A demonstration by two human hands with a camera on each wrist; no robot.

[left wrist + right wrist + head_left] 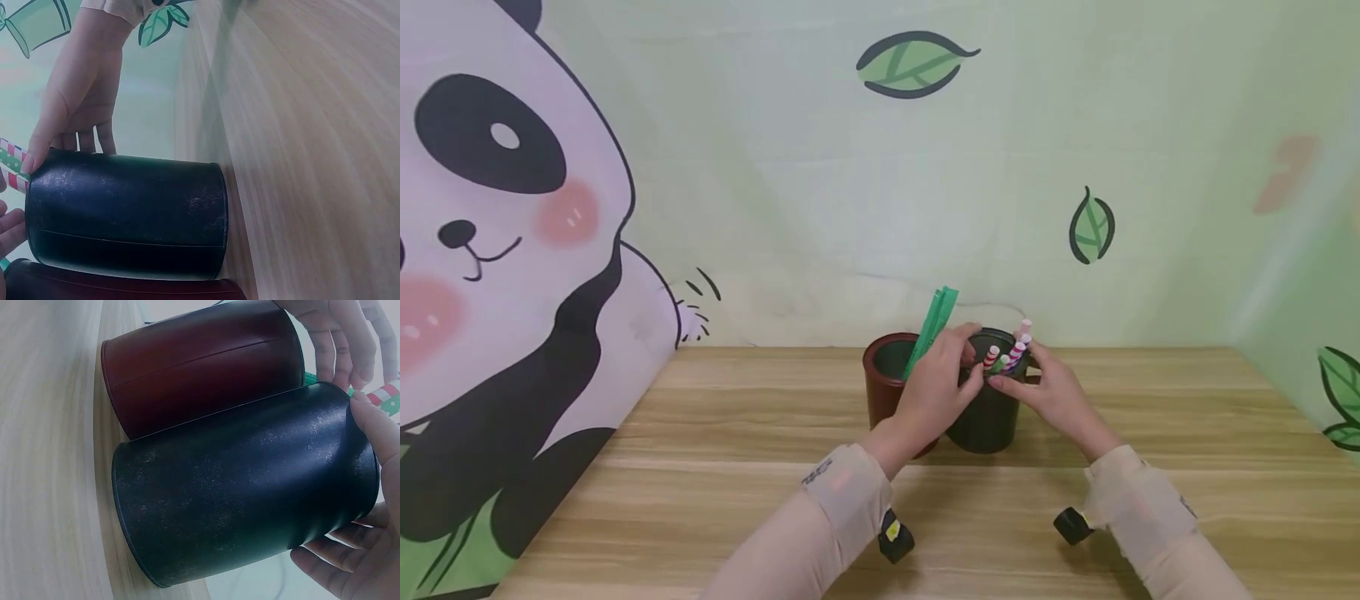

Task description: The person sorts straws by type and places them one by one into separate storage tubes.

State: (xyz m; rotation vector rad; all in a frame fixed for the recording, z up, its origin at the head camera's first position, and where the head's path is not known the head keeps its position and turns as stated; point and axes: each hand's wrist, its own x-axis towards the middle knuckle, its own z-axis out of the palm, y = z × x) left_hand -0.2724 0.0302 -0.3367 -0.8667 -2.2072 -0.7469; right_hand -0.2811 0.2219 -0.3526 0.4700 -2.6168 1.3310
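A black cup [985, 421] stands upright on the table with several striped paper straws [1017, 354] leaning in it. My right hand [1052, 387] holds the cup at its right side, thumb at the front rim by the straws and fingers along the wall, as the right wrist view shows. Over the cup's left rim is my left hand [936, 379], its fingers loosely bent close to the straws; nothing shows plainly between them. Left of the black cup is a dark red cup [883, 392], partly hidden by the left hand, with a green strip-like bundle [936, 325] sticking up.
The wood-grain table [737, 500] runs back to a light green printed backdrop [760, 208] with a panda and leaves. The two cups stand side by side near the table's back. Small black wrist cameras [1072, 525] hang below both sleeves.
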